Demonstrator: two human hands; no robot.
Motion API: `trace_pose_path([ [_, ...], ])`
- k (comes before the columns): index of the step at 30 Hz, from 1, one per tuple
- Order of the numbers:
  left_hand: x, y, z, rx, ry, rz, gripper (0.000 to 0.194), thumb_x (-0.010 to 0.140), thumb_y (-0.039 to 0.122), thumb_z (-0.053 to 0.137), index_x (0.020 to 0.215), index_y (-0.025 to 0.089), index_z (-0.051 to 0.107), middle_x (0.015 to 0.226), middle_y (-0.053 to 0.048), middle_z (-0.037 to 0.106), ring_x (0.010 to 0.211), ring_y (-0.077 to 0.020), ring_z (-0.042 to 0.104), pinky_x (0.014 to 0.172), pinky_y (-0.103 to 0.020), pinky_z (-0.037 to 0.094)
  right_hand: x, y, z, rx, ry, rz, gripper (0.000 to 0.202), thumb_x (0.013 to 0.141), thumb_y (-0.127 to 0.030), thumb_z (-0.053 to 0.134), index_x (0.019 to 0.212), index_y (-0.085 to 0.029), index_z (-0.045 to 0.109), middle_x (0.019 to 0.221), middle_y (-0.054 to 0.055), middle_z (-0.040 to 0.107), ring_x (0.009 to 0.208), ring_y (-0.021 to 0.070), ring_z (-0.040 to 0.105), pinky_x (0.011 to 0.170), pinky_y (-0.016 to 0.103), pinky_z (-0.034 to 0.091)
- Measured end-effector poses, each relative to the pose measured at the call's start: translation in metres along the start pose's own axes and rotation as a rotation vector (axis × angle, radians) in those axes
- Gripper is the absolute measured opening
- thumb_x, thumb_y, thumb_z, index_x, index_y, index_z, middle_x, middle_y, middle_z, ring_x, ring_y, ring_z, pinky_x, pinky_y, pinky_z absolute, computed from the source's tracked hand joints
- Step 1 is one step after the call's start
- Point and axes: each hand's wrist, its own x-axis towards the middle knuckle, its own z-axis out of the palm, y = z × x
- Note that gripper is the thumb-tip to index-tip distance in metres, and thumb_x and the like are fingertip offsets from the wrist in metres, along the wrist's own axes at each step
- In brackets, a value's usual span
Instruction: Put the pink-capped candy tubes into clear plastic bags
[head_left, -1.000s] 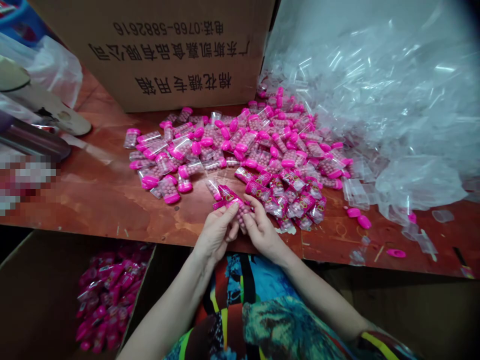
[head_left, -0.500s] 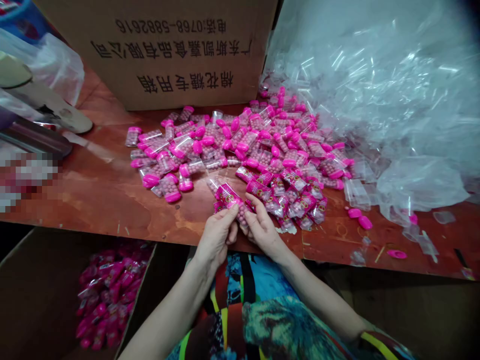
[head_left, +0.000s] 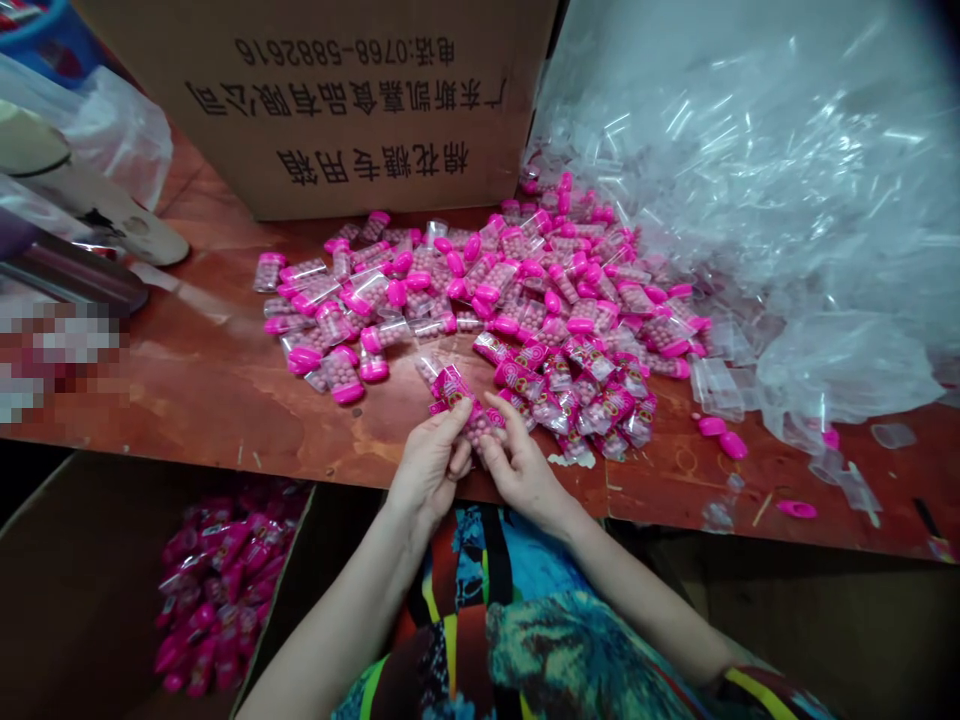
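My left hand (head_left: 429,458) and my right hand (head_left: 526,468) meet over the table's front edge, fingers closed round a clear candy bottle (head_left: 477,425) filled with small pink balls. A printed pink wrapper (head_left: 452,384) shows at its far end, beside my left thumb; how far it covers the bottle is hard to tell. Just beyond lies part of another clear bottle. To the right of my right hand is a heap of wrapped candy bottles (head_left: 592,395). Farther back spreads a large pile of unwrapped bottles with pink caps (head_left: 450,285).
A big cardboard box (head_left: 360,100) stands at the back. Clear plastic sleeves (head_left: 735,180) are piled at right, with loose pink caps (head_left: 724,437) in front. A flask (head_left: 97,200) lies at left. Below the table, an open carton holds pink packets (head_left: 217,590).
Both hands stay on the same bottle. My fingers have shifted slightly along it, and the right fingertips have moved a little left. The piles have not changed.
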Motion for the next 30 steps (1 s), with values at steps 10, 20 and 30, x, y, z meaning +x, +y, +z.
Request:
trace_pose_path([
  [10, -0.002, 0.001, -0.002, 0.053, -0.051, -0.036, 0.039, 0.078, 0.048, 0.077, 0.07, 0.015, 0.058, 0.038, 0.007, 0.042, 0.033, -0.0029, 0.03, 0.038, -0.017, 0.02, -0.002, 0.002, 0.002, 0.16, -0.004, 0.061, 0.053, 0.1, -0.04, 0.049, 0.149, -0.025, 0.031, 0.075, -0.003, 0.054, 0.062, 0.0119, 0.052, 0.06, 0.025, 0.045],
  [20, -0.006, -0.005, 0.011, -0.034, 0.027, 0.042, 0.04, 0.076, 0.046, 0.079, 0.066, 0.015, 0.056, 0.038, 0.007, 0.042, 0.035, -0.0032, 0.033, 0.038, -0.016, 0.02, 0.005, -0.011, 0.006, 0.191, 0.025, 0.074, 0.053, 0.099, -0.042, 0.05, 0.147, -0.027, 0.035, 0.078, -0.001, 0.057, 0.062, 0.0125, 0.053, 0.056, 0.025, 0.045],
  [30, -0.003, 0.007, 0.002, 0.06, -0.104, -0.017, 0.035, 0.084, 0.046, 0.07, 0.075, 0.014, 0.061, 0.042, 0.003, 0.05, 0.034, -0.0042, 0.031, 0.039, -0.019, 0.02, 0.009, -0.018, -0.001, 0.232, 0.005, 0.139, 0.059, 0.098, -0.045, 0.052, 0.148, -0.024, 0.031, 0.068, -0.005, 0.051, 0.053, 0.0105, 0.043, 0.048, 0.022, 0.036],
])
